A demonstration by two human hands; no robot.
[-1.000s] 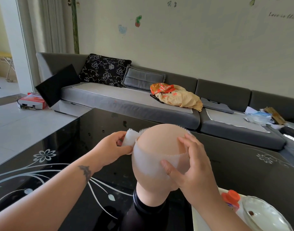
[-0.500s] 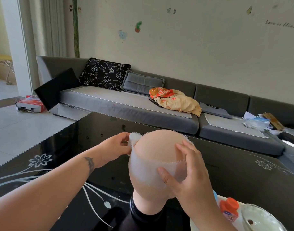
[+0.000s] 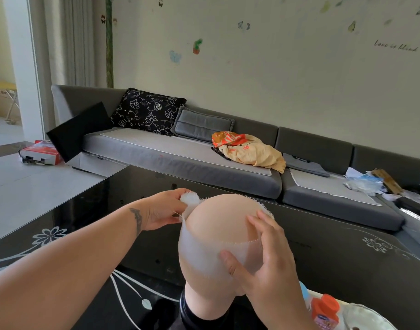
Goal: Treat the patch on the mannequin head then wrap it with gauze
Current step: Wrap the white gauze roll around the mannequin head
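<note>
A bald, skin-coloured mannequin head (image 3: 224, 217) stands on a black base on the black glass table (image 3: 90, 210), seen from behind. A band of white gauze (image 3: 199, 252) runs around it, frayed along its top edge. My left hand (image 3: 165, 208) pinches the small gauze roll (image 3: 190, 200) at the head's upper left. My right hand (image 3: 263, 260) lies on the head's right side, thumb and fingers pressing the gauze band flat. The patch is hidden.
An orange-capped bottle (image 3: 325, 310) and a glass dish (image 3: 368, 317) sit on a pale tray at the bottom right. A grey sofa (image 3: 180, 151) with cushions and a yellow bag (image 3: 249, 148) runs behind the table. A red box (image 3: 40, 153) lies on the floor.
My left hand has carried the gauze roll slightly up and behind the head's left side. The right hand stays pressed on the band. The camera has tilted upward a little.
</note>
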